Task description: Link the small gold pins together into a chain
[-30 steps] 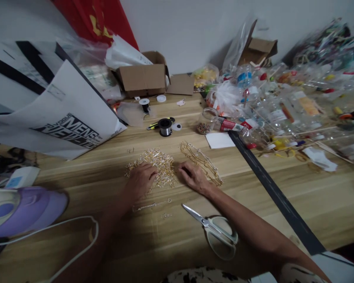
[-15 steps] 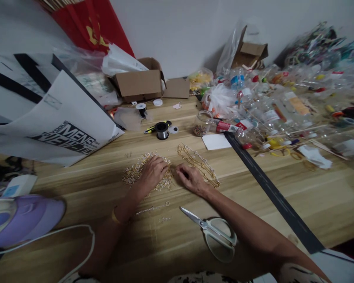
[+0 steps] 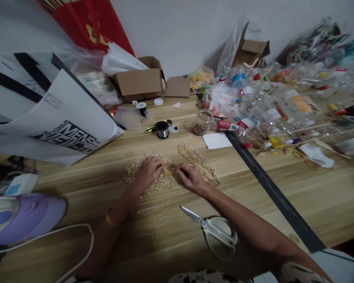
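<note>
My left hand (image 3: 150, 169) rests on a heap of small gold and silver metal pieces (image 3: 132, 171), its fingers bent together; whatever is between them is hidden. Just right of the heap, my right hand (image 3: 191, 177) lies on its side, closed with thumb and forefinger pressed together. Anything in that pinch is too small to name. Beside it lie gold and silver chains (image 3: 203, 164) in a long loop. A short silver chain with a ring at its end (image 3: 153, 207) and a few tiny silver bits (image 3: 165, 217) sit nearer me. White-handled scissors (image 3: 212, 232) lie by my right forearm.
Wire spools (image 3: 162, 129), a yellow-black cutter (image 3: 151, 127) and a jar of beads (image 3: 203, 122) stand behind the heap. A white paper bag (image 3: 61, 118) is at left, above a purple appliance (image 3: 38, 216) with a cord. Plastic bottles (image 3: 271, 114) crowd the right.
My left hand has shifted slightly left and back over the heap, away from my right hand. The right hand stays closed in nearly the same place.
</note>
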A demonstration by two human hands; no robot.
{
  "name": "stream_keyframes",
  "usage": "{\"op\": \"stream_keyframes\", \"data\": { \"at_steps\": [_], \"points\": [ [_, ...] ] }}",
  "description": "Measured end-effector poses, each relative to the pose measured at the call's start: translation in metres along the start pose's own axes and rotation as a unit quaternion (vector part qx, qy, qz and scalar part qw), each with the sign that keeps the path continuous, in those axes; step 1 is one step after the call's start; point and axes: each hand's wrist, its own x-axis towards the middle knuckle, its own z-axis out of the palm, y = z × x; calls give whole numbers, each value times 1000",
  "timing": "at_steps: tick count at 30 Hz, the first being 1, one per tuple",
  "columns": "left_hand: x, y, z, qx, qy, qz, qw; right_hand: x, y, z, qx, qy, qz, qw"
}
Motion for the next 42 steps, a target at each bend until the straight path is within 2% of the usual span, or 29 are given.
{"op": "stream_keyframes", "data": {
  "at_steps": [3, 6, 9, 16, 22, 27, 35, 42],
  "points": [
    [-6, -6, -2, -37, 36, -35, 998, 0, 0, 0, 0, -1, -3, 1000],
    [-13, -12, -1, -86, 64, -98, 989, -1, 0, 0, -2, -5, -4, 1000],
    [-20, -16, 1, -151, 76, -161, 972, -1, 0, 0, 0, -8, -5, 1000],
    [-29, -17, 4, -305, 104, -219, 921, -1, -2, -1, -1, -15, -1, 1000],
    [-29, -6, -2, -416, 92, -242, 871, 0, -3, -1, -8, -22, -4, 1000],
    [-32, -6, -3, -464, 85, -263, 842, 0, -6, -1, -28, -28, -52, 998],
    [-36, -12, 1, -497, 71, -258, 826, 2, -16, -2, -12, -41, -89, 995],
    [-37, -13, 5, -487, 70, -232, 839, 2, -30, -3, -12, -43, -97, 994]
  ]
}}
